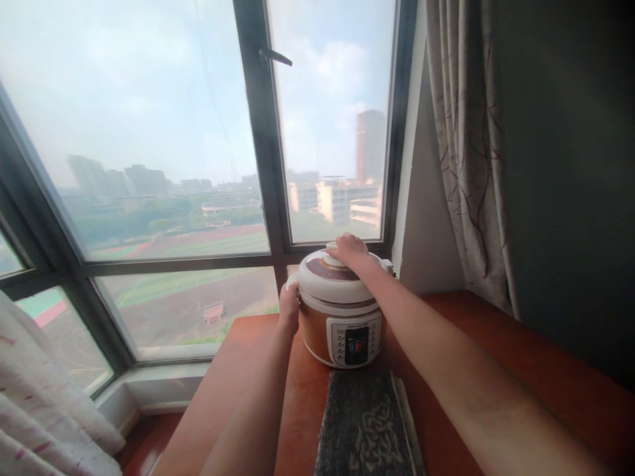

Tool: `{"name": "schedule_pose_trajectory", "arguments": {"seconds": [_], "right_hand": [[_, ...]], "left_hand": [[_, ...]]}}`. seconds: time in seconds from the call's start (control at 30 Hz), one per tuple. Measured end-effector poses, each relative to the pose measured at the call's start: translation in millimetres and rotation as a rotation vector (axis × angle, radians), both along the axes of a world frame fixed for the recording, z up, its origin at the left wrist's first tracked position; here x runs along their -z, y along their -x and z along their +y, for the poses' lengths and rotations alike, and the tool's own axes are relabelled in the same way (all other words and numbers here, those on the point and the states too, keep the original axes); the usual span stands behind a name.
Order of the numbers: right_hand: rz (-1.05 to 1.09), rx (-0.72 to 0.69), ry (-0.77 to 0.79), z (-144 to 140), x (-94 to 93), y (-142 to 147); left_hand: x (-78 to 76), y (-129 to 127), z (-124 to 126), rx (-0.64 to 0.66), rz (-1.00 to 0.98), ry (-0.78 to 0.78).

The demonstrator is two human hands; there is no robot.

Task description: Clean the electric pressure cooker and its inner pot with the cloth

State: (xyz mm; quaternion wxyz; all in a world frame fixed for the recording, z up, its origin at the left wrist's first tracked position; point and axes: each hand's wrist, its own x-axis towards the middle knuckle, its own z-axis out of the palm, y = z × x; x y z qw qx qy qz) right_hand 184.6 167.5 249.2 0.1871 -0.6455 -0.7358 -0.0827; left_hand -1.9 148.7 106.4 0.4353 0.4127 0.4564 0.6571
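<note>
The pressure cooker [340,311] stands upright on the worktop [238,390], control panel [354,340] facing the camera; its lid knob is clasped by the right hand [350,250], its side by the left hand [289,307].

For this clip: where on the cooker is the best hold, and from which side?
Grip the cooker at the lid rim from both sides: its round, smooth body offers little else to hold. The left hand already presses the left flank, and the right hand rests on the top knob, good for the lid only.
</note>
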Motion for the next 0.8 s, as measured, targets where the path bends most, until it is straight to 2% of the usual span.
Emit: {"name": "schedule_pose_trajectory", "arguments": {"seconds": [0.27, 0.57, 0.8], "right_hand": [[-0.010, -0.047, -0.003, -2, -0.6, -4], [-0.040, -0.092, 0.001, 1, -1.5, -13], [-0.048, -0.082, -0.014, -2, 1.3, -9]], "left_hand": [[-5.7, -2, -3, -0.023, -0.016, -0.001], [2.7, -1, 1, -0.035, -0.018, -0.006], [5.5, -1, 1, -0.027, -0.019, 0.001]]}}
